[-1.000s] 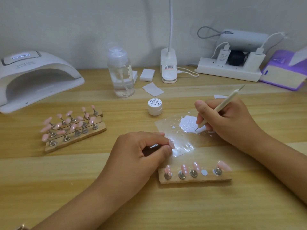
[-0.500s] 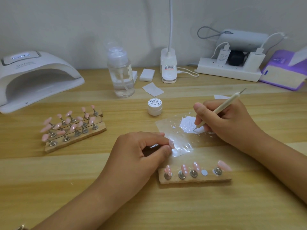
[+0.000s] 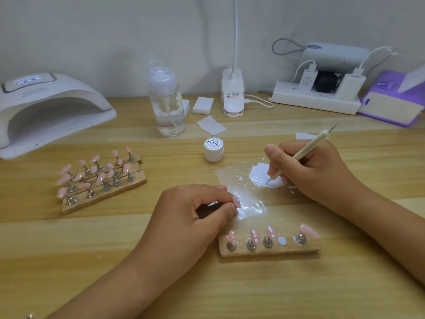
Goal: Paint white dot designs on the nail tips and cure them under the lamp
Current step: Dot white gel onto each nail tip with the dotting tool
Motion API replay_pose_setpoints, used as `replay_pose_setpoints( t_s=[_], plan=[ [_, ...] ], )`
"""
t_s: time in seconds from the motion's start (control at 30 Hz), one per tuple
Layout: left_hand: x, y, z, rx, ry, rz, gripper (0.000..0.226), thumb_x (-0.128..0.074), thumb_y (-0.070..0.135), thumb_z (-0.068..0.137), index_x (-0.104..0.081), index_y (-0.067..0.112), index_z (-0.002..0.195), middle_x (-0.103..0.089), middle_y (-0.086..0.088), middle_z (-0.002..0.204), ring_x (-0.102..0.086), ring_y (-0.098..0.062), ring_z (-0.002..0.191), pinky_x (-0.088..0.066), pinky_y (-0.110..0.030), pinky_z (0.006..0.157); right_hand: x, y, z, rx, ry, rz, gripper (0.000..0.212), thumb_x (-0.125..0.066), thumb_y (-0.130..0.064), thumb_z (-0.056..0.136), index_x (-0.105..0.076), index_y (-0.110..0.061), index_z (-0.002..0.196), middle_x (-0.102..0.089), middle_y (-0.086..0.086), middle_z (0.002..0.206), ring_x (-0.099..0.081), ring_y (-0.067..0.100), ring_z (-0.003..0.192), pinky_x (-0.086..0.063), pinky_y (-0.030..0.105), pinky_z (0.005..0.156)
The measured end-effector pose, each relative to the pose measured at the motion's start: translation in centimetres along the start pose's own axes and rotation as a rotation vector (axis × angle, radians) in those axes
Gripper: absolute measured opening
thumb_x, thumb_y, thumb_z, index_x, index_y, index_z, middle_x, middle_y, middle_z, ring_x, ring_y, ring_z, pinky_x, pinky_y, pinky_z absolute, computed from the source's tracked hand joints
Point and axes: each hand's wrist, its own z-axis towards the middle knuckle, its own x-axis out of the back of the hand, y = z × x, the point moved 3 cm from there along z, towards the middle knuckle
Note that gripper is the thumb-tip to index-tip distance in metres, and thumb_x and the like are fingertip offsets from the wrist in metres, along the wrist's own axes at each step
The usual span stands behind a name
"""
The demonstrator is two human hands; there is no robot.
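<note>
The right hand (image 3: 315, 171) pinches a thin dotting pen (image 3: 305, 150) like a pencil. Its point sits in the white paint (image 3: 259, 174) on a clear plastic sheet (image 3: 232, 178), right of the middle. The left hand (image 3: 188, 215) pinches one pink nail tip (image 3: 236, 201) in the middle of the frame. That tip looks tiny, light, hard and slippery, so hold it from below, away from wet dots. Three dotted tips (image 3: 254, 236) stand on the wooden strip (image 3: 269, 250), lower right. The curing lamp (image 3: 46, 107) sits upper left.

Left hand (image 3: 193, 217), right hand (image 3: 315, 173) and forearms (image 3: 391, 238) bare, metallic bit (image 3: 28, 316) at the left arm
</note>
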Motion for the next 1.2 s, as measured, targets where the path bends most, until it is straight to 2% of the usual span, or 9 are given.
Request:
replay_pose_setpoints(
  t_s=[0.1, 0.23, 0.37, 0.5, 0.7, 0.8, 0.87, 1.07, 1.2],
  plan=[
    [0.0, 0.0, 0.0, -0.001, 0.000, -0.004, 0.020, -0.076, 0.014, 0.085, -0.079, 0.033, 0.087, -0.072, 0.030, 0.088, -0.061, 0.015, 0.104, -0.045, -0.011, 0.090, 0.2, 0.0, 0.0, -0.004, 0.037, -0.029, 0.043, -0.055, -0.044, 0.092, -0.068, -0.018, 0.060, -0.056, -0.007, 0.048, -0.054, 0.009, 0.043, -0.041, 0.017, 0.046],
    [0.0, 0.0, -0.1, 0.004, 0.001, -0.006, 0.018, -0.076, 0.014, 0.084, -0.080, 0.031, 0.086, -0.073, 0.030, 0.088, -0.062, 0.014, 0.104, -0.045, -0.013, 0.091, 0.0, 0.0, 0.0, -0.007, -0.006, 0.007, 0.043, -0.056, -0.040, 0.092, -0.069, -0.013, 0.062, -0.058, -0.014, 0.049, -0.055, 0.005, 0.044, -0.039, 0.011, 0.046],
    [0.0, 0.1, 0.0, -0.001, 0.003, -0.001, 0.017, -0.076, 0.014, 0.084, -0.080, 0.031, 0.084, -0.073, 0.029, 0.087, -0.062, 0.014, 0.104, -0.046, -0.014, 0.091, 0.3, 0.2, 0.1, -0.020, 0.053, -0.027, 0.044, -0.054, -0.047, 0.091, -0.068, -0.019, 0.061, -0.057, -0.005, 0.049, -0.054, 0.010, 0.044, -0.043, 0.021, 0.046],
    [0.0, -0.1, 0.0, -0.007, 0.003, -0.009, 0.017, -0.076, 0.014, 0.084, -0.081, 0.031, 0.085, -0.073, 0.029, 0.088, -0.062, 0.014, 0.105, -0.046, -0.016, 0.092, 0.1, 0.0, 0.0, 0.017, 0.019, -0.025, 0.044, -0.055, -0.045, 0.092, -0.069, -0.016, 0.062, -0.059, -0.008, 0.050, -0.056, 0.010, 0.044, -0.043, 0.018, 0.046],
    [0.1, 0.7, -0.2, -0.099, 0.053, -0.178, 0.009, -0.076, 0.019, 0.084, -0.081, 0.024, 0.088, -0.076, 0.014, 0.093, -0.070, -0.004, 0.098, -0.052, -0.031, 0.090, 0.9, -2.6, 0.1, 0.056, 0.133, 0.228, 0.035, -0.053, -0.036, 0.097, -0.073, -0.016, 0.078, -0.067, 0.001, 0.062, -0.063, 0.009, 0.055, -0.046, 0.017, 0.053],
    [0.3, 1.6, -0.4, -0.202, 0.131, -0.168, 0.010, -0.073, 0.025, 0.083, -0.080, 0.023, 0.089, -0.076, 0.018, 0.094, -0.071, -0.008, 0.097, -0.052, -0.040, 0.092, 0.3, -5.2, -0.2, 0.071, 0.085, 0.371, 0.033, -0.062, -0.044, 0.093, -0.074, -0.020, 0.074, -0.070, 0.006, 0.068, -0.066, 0.016, 0.059, -0.048, 0.023, 0.052],
    [0.5, 2.0, -0.5, -0.226, 0.153, -0.185, 0.009, -0.073, 0.025, 0.084, -0.079, 0.023, 0.090, -0.076, 0.016, 0.093, -0.072, -0.012, 0.094, -0.052, -0.046, 0.090, -0.3, -6.6, -0.6, 0.086, 0.044, 0.420, 0.029, -0.067, -0.040, 0.088, -0.071, -0.019, 0.069, -0.066, 0.001, 0.062, -0.063, 0.017, 0.055, -0.047, 0.024, 0.049],
    [0.7, 2.2, -0.7, -0.231, 0.163, -0.212, 0.013, -0.072, 0.028, 0.084, -0.079, 0.023, 0.093, -0.077, 0.013, 0.092, -0.071, -0.019, 0.094, -0.052, -0.041, 0.086, -1.4, -8.0, -1.9, 0.080, -0.049, 0.586, 0.034, -0.061, -0.027, 0.097, -0.064, -0.017, 0.065, -0.056, -0.002, 0.054, -0.059, 0.018, 0.047, -0.045, 0.021, 0.046],
    [0.7, 2.1, -0.7, -0.220, 0.146, -0.226, 0.009, -0.075, 0.022, 0.085, -0.080, 0.018, 0.091, -0.077, 0.007, 0.089, -0.070, -0.025, 0.093, -0.050, -0.046, 0.087, -1.8, -8.2, -2.1, 0.081, -0.063, 0.590, 0.031, -0.056, -0.026, 0.091, -0.061, -0.014, 0.063, -0.058, -0.002, 0.053, -0.062, 0.016, 0.048, -0.046, 0.015, 0.049]
  ],
)
